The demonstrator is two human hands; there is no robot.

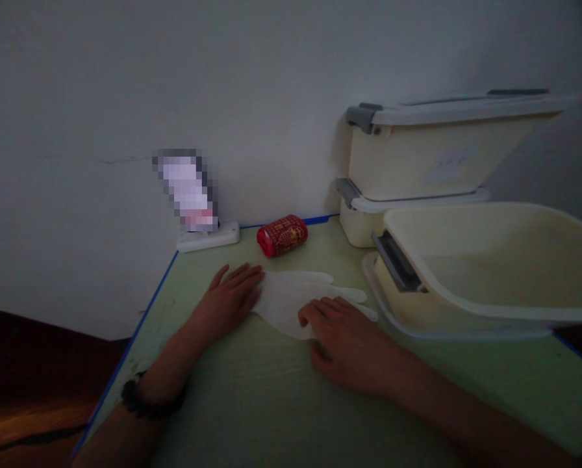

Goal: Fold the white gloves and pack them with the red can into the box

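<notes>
A thin white glove lies flat on the pale green table, its fingers pointing right. My left hand rests flat on the glove's cuff end, fingers stretched out together. My right hand lies palm down over the glove's near edge, fingers slightly bent and pressing on it. Neither hand lifts the glove. A dark bracelet sits on my left wrist.
A red can lies on its side behind the glove. A white stand holds a blurred-out device near the wall. An open cream bin sits at the right, with two lidded bins stacked behind. Blue tape edges the table.
</notes>
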